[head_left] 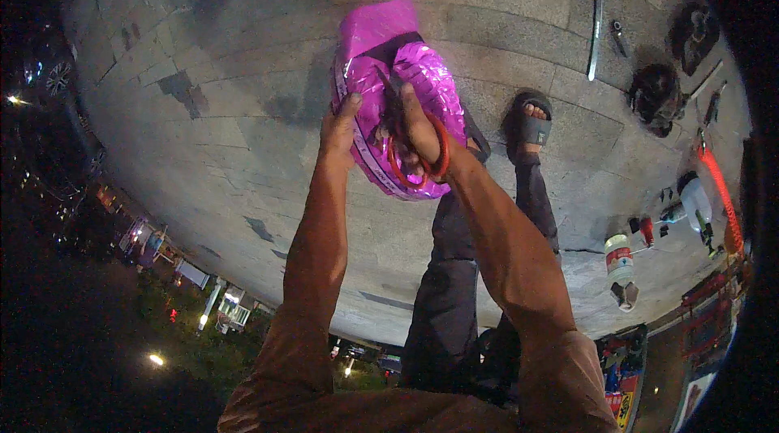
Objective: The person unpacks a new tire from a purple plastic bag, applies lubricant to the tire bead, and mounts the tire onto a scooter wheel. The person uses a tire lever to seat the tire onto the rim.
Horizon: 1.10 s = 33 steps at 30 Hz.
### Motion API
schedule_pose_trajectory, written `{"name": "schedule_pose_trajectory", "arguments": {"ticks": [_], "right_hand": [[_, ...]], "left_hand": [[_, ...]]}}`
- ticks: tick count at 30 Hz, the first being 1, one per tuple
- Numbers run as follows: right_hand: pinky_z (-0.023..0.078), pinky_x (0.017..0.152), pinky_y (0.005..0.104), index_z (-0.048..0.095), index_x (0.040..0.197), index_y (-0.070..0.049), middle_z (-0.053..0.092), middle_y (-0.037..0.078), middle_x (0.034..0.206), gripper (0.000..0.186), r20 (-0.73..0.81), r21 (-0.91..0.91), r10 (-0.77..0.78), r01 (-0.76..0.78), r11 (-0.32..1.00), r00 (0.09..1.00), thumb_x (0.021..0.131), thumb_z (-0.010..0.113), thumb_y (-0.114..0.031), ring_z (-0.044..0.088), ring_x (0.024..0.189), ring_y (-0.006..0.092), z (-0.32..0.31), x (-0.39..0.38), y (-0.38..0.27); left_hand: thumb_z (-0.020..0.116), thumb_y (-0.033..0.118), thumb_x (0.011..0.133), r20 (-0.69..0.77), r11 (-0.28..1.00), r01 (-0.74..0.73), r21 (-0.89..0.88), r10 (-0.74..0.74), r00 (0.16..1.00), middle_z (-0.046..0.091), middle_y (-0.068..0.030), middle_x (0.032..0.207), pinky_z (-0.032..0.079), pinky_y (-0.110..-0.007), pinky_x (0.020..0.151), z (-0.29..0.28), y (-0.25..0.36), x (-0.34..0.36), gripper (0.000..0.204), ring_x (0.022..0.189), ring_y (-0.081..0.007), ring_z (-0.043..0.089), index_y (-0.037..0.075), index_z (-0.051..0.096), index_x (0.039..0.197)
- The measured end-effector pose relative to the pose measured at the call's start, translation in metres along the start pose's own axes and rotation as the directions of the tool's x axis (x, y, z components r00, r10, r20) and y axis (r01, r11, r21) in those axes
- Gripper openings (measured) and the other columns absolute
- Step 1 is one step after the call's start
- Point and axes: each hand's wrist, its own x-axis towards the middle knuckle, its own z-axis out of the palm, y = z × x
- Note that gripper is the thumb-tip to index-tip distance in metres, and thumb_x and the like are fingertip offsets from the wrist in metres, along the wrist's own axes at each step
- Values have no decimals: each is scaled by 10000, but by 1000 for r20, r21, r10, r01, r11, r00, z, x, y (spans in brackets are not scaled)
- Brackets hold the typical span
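Observation:
A shiny magenta foil-wrapped bundle [426, 72] is held out in front of me above the paved ground. Its far end is flatter and squarer, with a dark band across it, and a printed strip runs along its left edge. My left hand [341, 129] grips that left edge, thumb on top. In my right hand [418, 129] is a pair of scissors [441, 149] with red-orange loop handles. Their dark blades point away from me over the middle of the foil. Whether the blades have gone into the wrap, I cannot tell.
On the paving at right lie a long metal bar [596, 27], a small wrench-like tool [618, 38] and dark lumps [656, 96]. Nearer are a red coiled hose [722, 198] and a plastic bottle [621, 250]. My sandalled foot [531, 120] stands right of the bundle.

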Motion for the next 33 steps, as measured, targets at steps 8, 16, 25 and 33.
{"name": "schedule_pose_trajectory", "arguments": {"ticks": [8, 16, 25, 33], "right_hand": [[252, 290, 280, 541, 775, -91, 412, 22, 505, 802, -174, 73, -16, 29, 997, 985, 803, 206, -819, 351, 330, 135, -9, 36, -25], [438, 489, 313, 549, 997, -23, 558, 64, 681, 442, -394, -405, -482, 323, 855, 783, 944, 458, -452, 544, 563, 176, -57, 47, 45], [475, 762, 336, 531, 1068, 26, 636, 136, 894, 365, -291, -245, -527, 470, 848, 799, 840, 671, -222, 591, 848, 190, -22, 54, 95], [469, 741, 353, 475, 1126, 38, 610, 117, 862, 450, -285, -166, -569, 545, 822, 771, 836, 678, -239, 551, 796, 193, -15, 55, 73]], "left_hand": [[736, 354, 779, 94, 999, -49, -14, 51, 994, 568, -75, 1181, 429, -385, 947, -5, -5, -5, 641, 1051, -218, 552, 55, 486, 1288], [773, 361, 733, 20, 517, -398, 758, 591, 806, 511, -202, 1253, 389, -432, 987, 35, 24, -14, 766, 1148, -340, 500, -36, 435, 1294], [673, 217, 780, 126, 71, -314, 947, 816, 565, 534, -251, 1211, 380, -436, 1004, 53, 21, -28, 578, 1134, -409, 506, -41, 475, 1257], [492, 152, 875, -229, 434, -276, 858, 803, 550, 636, -228, 967, 478, -433, 767, 50, 23, -28, 226, 878, -392, 621, -15, 581, 998]]}}
